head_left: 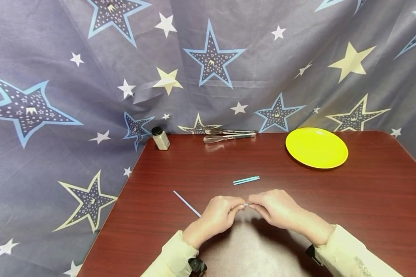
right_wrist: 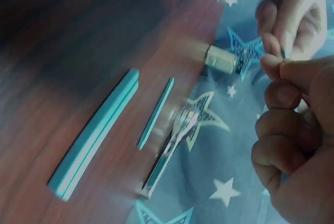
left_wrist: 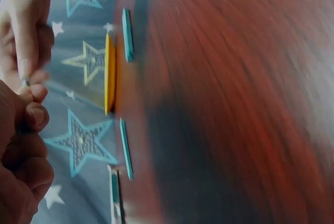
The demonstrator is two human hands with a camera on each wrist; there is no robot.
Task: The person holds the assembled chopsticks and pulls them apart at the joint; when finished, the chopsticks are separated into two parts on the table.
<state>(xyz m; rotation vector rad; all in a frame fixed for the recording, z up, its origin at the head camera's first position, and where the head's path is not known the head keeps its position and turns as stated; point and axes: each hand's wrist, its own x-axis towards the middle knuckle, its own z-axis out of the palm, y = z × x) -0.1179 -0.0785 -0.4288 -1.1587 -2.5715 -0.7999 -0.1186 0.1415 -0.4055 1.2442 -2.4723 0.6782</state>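
Observation:
My left hand (head_left: 219,214) and right hand (head_left: 279,209) meet above the front middle of the table. Fingertips of both hands pinch a tiny bluish piece (head_left: 245,204) between them; most of it is hidden, so its kind is unclear. In the right wrist view, the right hand's other fingers (right_wrist: 284,125) are curled. A lilac straw-like stick (head_left: 186,203) lies on the table beside the left hand, its near end behind that hand. Beyond the hands lie two short turquoise sticks (head_left: 246,180), side by side.
A yellow plate (head_left: 317,148) stands at the back right of the dark red table (head_left: 374,192). Metal tongs (head_left: 228,136) lie along the back edge. A small jar with a black lid (head_left: 161,139) stands at the back left. Behind hangs a star-patterned cloth (head_left: 208,100).

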